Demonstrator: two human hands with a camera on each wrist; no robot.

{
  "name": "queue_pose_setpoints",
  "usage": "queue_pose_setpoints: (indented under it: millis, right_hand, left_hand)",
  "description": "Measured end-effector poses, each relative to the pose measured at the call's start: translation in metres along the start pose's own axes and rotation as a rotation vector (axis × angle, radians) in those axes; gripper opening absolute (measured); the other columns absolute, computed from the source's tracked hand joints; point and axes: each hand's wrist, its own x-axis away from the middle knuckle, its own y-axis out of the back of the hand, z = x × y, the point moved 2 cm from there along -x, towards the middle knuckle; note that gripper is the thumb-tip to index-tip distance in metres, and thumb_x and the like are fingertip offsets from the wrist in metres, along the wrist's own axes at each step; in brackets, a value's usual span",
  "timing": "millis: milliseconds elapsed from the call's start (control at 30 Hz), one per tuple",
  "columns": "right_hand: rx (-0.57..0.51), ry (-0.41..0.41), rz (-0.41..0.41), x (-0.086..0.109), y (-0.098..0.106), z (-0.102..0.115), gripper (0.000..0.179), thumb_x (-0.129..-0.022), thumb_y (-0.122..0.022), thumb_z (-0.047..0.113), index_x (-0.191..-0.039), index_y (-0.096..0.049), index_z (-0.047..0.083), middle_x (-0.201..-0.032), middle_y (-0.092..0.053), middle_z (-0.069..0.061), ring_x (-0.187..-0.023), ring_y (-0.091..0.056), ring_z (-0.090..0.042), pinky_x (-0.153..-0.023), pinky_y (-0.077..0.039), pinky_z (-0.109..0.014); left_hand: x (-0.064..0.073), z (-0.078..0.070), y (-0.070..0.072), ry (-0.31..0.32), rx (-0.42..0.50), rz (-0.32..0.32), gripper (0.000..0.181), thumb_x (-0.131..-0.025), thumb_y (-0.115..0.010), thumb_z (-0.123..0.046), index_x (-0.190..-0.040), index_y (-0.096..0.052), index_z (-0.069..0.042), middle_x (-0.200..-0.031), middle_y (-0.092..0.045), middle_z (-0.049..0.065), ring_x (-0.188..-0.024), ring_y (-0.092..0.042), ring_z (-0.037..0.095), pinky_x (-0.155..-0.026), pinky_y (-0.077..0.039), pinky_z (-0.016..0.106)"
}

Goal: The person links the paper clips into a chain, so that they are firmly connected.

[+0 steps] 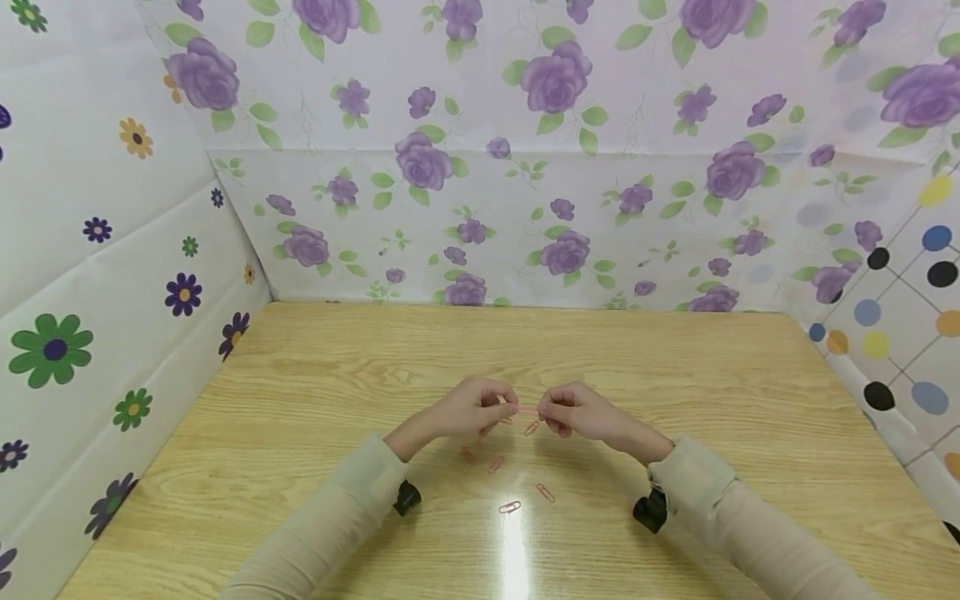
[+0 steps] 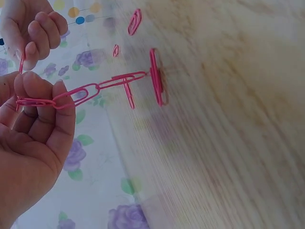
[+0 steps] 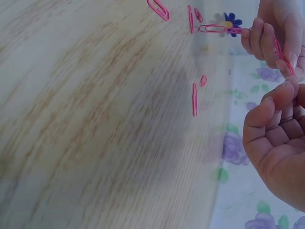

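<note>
My left hand [image 1: 480, 407] pinches a chain of pink paper clips [image 2: 78, 97] between thumb and fingers. The linked clips trail down from its fingers, and the lowest clip [image 2: 156, 76] meets the wooden table. Close beside it, my right hand [image 1: 581, 412] pinches the far end of a pink paper clip [image 3: 288, 64] that spans the short gap between both hands. Its fingertips partly cover that end. Both hands are raised a little over the table, fingertips facing each other.
Loose pink paper clips lie on the table [image 1: 337, 358] below and in front of the hands, among them one paper clip [image 1: 545, 492] and another paper clip [image 1: 510, 507] nearer me. Flower-patterned cloth [image 1: 495, 225] stands behind the table, with patterned cloth at both sides.
</note>
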Motion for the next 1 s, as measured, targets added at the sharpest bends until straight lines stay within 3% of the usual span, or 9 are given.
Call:
queue_pose_setpoints:
  millis: [100, 300, 500, 733, 1000]
  right_hand:
    - [-0.009, -0.01, -0.006, -0.001, 0.001, -0.003, 0.027, -0.098, -0.042, 0.012, -0.086, -0.054, -0.008, -0.063, -0.048, -0.005, -0.054, -0.041, -0.014, -0.053, -0.039, -0.031]
    - [0.005, -0.046, -0.022, -0.001, 0.003, -0.008, 0.024, -0.096, -0.044, 0.008, -0.093, -0.057, -0.012, -0.061, -0.048, -0.005, -0.051, -0.039, -0.013, -0.051, -0.036, -0.029]
    - [0.044, -0.048, -0.03, 0.001, 0.003, -0.002, 0.019, -0.094, -0.045, 0.002, -0.092, -0.056, -0.014, -0.06, -0.046, -0.01, -0.052, -0.038, -0.017, -0.051, -0.036, -0.029]
    - [0.128, -0.07, -0.065, -0.01, 0.007, -0.027, 0.013, -0.088, -0.056, 0.004, -0.094, -0.061, -0.007, -0.063, -0.05, -0.013, -0.052, -0.039, -0.012, -0.047, -0.035, -0.024]
    - [0.256, -0.037, -0.081, -0.024, 0.008, -0.037, 0.011, -0.079, -0.067, 0.004, -0.09, -0.067, 0.002, -0.063, -0.051, -0.004, -0.05, -0.039, -0.01, -0.046, -0.035, -0.023]
  left_hand:
    - [0.006, -0.011, 0.005, 0.003, 0.011, -0.015, 0.014, -0.094, -0.048, -0.005, -0.09, -0.061, -0.001, -0.048, -0.044, 0.02, -0.038, -0.042, 0.016, -0.042, -0.034, 0.02]
    - [0.009, -0.011, 0.011, -0.002, 0.025, -0.045, 0.013, -0.093, -0.049, -0.004, -0.09, -0.061, 0.001, -0.047, -0.043, 0.016, -0.041, -0.043, 0.04, -0.04, -0.036, 0.022]
    - [0.01, -0.007, 0.013, -0.014, 0.029, -0.069, 0.014, -0.093, -0.049, -0.003, -0.088, -0.061, 0.002, -0.048, -0.044, 0.019, -0.04, -0.044, 0.032, -0.041, -0.039, 0.024]
    - [0.011, -0.006, 0.014, -0.023, 0.044, -0.068, 0.015, -0.093, -0.048, -0.002, -0.087, -0.06, 0.003, -0.051, -0.046, 0.025, -0.046, -0.045, 0.048, -0.042, -0.037, 0.019]
    - [0.01, -0.003, 0.018, -0.03, 0.04, -0.072, 0.014, -0.092, -0.049, -0.001, -0.087, -0.061, 0.003, -0.05, -0.046, 0.016, -0.04, -0.043, 0.02, -0.041, -0.035, 0.019]
